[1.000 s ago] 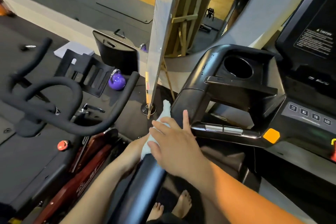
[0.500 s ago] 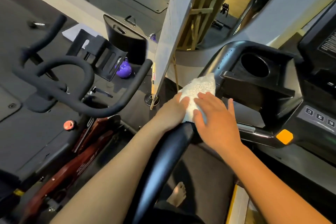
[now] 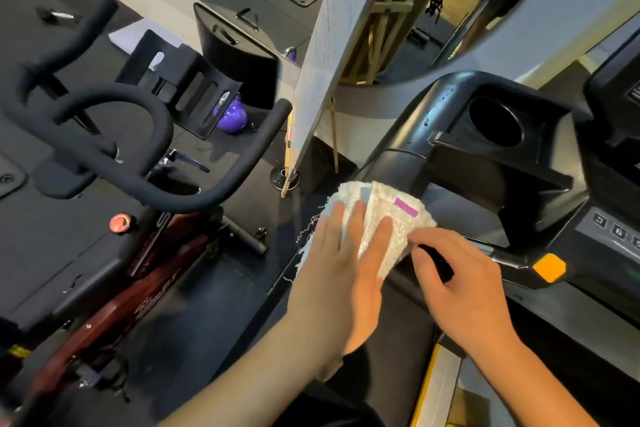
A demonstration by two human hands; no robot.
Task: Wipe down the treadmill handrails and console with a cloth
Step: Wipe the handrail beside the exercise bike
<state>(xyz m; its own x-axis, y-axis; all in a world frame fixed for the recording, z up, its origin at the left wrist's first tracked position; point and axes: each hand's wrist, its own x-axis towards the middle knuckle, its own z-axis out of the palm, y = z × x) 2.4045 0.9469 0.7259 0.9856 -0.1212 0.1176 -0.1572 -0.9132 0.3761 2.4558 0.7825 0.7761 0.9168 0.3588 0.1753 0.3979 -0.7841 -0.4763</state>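
A white terry cloth with a small pink tag lies spread over the upper end of the treadmill's left handrail, where it meets the black console housing. My left hand lies flat on the cloth with straight fingers, pressing it onto the rail. My right hand touches the cloth's right edge with its fingertips, beside the black crossbar. The handrail under my hands is hidden. A round cup holder and console number buttons sit to the right.
A spin bike's black handlebar stands close on the left, its red frame below. A grey board on a wooden easel leans just beyond the cloth. A purple kettlebell sits on the floor. An orange button marks the crossbar.
The cloth has been spread flat; my left hand moved from its left side to lie on top of it. My right hand slid off to the cloth's right edge.
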